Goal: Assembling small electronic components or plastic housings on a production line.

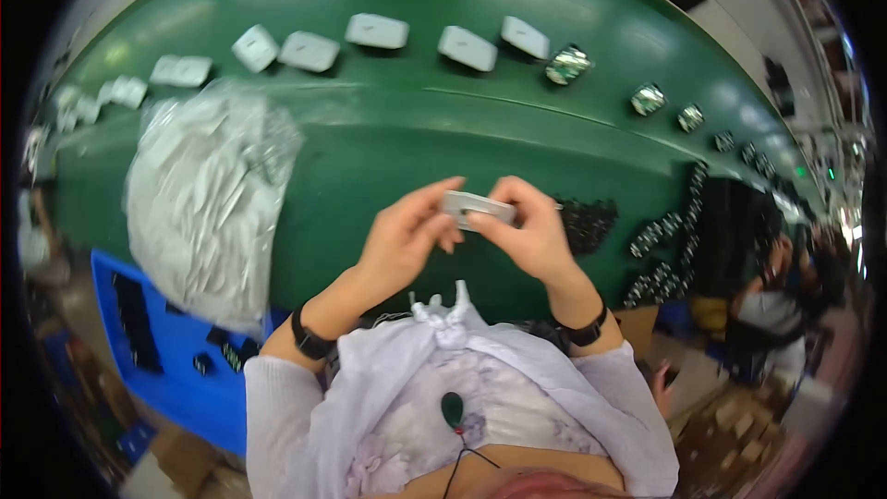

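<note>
Between my two hands, above the green work surface, is a small pale grey plastic casing, tilted, with a dark opening on its near side. My left hand grips its left end with bent fingers. On the other end, the thumb and fingers of my right hand close round it. What lies inside the casing cannot be made out. Just right of my right hand sits a pile of small black parts.
Pale casings and shiny electronic assemblies line the far strip. A clear bag of white parts lies at left, above a blue bin with black pieces. Black-and-silver parts stand in rows at right. Another person sits beyond.
</note>
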`<state>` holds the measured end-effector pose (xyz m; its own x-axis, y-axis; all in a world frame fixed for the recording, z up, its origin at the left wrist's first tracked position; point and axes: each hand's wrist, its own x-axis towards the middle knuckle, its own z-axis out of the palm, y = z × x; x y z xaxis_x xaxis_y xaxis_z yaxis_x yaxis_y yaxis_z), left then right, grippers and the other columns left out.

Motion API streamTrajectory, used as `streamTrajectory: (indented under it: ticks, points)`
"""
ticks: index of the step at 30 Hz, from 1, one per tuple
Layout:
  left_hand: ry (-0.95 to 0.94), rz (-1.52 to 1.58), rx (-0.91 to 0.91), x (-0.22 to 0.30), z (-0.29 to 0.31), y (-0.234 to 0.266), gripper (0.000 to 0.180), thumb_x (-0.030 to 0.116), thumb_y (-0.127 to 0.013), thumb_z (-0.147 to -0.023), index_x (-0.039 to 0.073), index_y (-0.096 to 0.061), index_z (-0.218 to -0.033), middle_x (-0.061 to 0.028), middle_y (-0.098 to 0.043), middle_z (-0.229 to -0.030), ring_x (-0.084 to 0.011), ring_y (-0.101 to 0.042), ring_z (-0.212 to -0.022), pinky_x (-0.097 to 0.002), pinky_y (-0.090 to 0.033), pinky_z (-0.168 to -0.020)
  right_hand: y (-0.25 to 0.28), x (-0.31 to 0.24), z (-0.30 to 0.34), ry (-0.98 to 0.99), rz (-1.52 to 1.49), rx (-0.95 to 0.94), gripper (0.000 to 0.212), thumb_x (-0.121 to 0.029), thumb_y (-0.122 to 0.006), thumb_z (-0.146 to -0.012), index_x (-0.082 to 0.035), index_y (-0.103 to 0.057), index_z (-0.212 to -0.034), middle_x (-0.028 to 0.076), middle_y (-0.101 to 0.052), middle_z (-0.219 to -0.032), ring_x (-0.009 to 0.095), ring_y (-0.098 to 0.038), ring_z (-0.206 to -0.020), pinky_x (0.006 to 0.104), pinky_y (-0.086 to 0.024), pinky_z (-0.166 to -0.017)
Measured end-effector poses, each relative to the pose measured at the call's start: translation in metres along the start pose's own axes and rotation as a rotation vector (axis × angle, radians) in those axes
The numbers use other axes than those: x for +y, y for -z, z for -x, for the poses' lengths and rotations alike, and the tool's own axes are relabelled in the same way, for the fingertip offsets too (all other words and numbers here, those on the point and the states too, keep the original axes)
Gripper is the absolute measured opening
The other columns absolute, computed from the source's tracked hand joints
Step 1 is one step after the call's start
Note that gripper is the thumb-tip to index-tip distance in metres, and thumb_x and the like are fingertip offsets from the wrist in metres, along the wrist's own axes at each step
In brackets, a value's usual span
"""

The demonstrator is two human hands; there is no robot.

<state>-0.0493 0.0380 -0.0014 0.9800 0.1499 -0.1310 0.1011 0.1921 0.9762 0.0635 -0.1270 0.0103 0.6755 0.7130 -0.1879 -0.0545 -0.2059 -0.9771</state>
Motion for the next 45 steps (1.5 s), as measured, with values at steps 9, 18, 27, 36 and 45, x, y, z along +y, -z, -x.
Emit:
streamTrajectory:
  ticks: [9, 18, 27, 36, 45]
  points:
    - [0.051, -0.434, 0.271, -0.014, -0.047, 0.036, 0.016, 0.002, -0.049, -0.094, -0.002, -0.060, -0.105, -0.0060, -0.063, -0.089, -0.0093, -0.058, -0.063, -0.0240, -0.045, -0.052, 0.077, -0.008, -0.091, 0.344, 1.013, 0.683, 0.047, -0.040, -0.067, -0.085, -0.009, -0.055, -0.118, 0.012, -0.056, -0.106, 0.029, -0.060, -0.083, 0.0393, -0.050, -0.071]
    - [-0.338, -1.096, 0.238, -0.006, -0.077, 0.025, 0.016, 0.008, -0.061, -0.085, 0.010, -0.063, -0.101, -0.0109, -0.053, -0.098, -0.0334, -0.059, -0.076, -0.0415, -0.050, -0.064, 0.150, -0.027, -0.166, -0.360, 0.889, 0.387, 0.047, -0.040, -0.060, -0.088, 0.000, -0.061, -0.113, 0.012, -0.067, -0.083, 0.017, -0.067, -0.064, 0.0295, -0.054, -0.059]
    - [-0.352, -1.222, 0.250, -0.019, -0.040, 0.008, 0.060, 0.011, -0.075, -0.072, 0.003, -0.049, -0.125, -0.0102, -0.054, -0.109, -0.0287, -0.052, -0.105, -0.0396, -0.043, -0.085, 0.119, 0.006, -0.055, 0.163, 0.639, 0.243, 0.041, -0.008, -0.068, -0.081, -0.003, -0.058, -0.121, 0.011, -0.062, -0.107, 0.018, -0.062, -0.097, 0.0284, -0.048, -0.088]
    - [-0.513, -0.981, 0.185, -0.025, -0.038, 0.015, 0.061, -0.004, -0.066, -0.075, 0.007, -0.049, -0.132, -0.0097, -0.057, -0.123, -0.0278, -0.051, -0.118, -0.0396, -0.040, -0.096, 0.052, -0.011, -0.027, 0.431, 0.674, 0.164, 0.042, 0.001, -0.069, -0.077, -0.004, -0.061, -0.117, 0.012, -0.063, -0.115, 0.026, -0.060, -0.105, 0.0321, -0.046, -0.092]
    - [-0.482, -0.858, 0.180, -0.024, -0.030, 0.018, 0.052, -0.011, -0.047, -0.080, 0.008, -0.055, -0.128, -0.0087, -0.055, -0.133, -0.0288, -0.049, -0.126, -0.0401, -0.038, -0.102, 0.019, -0.003, -0.032, 0.505, 0.740, -0.035, 0.043, 0.003, -0.069, -0.074, -0.004, -0.061, -0.116, 0.013, -0.062, -0.114, 0.030, -0.059, -0.107, 0.0363, -0.049, -0.091]
